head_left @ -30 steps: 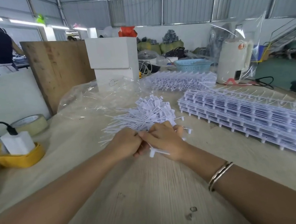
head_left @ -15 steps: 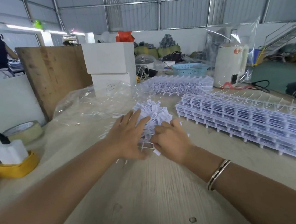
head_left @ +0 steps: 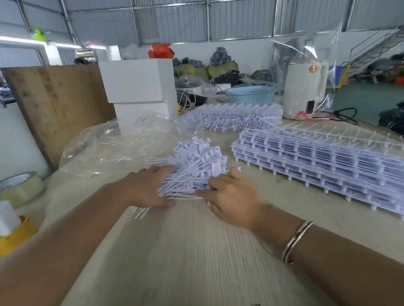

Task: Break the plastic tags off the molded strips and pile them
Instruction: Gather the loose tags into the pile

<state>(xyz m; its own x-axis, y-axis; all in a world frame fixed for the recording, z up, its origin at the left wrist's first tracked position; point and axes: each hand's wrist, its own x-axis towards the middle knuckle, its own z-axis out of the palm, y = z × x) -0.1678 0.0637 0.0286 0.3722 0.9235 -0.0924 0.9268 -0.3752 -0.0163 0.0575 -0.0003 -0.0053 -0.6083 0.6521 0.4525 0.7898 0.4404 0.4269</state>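
Hands (head_left: pixel 147 188) (head_left: pixel 233 199) cupped around loose tags (head_left: pixel 197 163).

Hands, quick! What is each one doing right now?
Left hand: open, flat against the left side of the pile of tags.
Right hand: fingers curled against the pile's right edge; a real grip cannot be told.

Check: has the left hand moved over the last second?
Yes. The left hand parted from the right hand and slid left, toward the tape roll, flat beside the loose tag pile.
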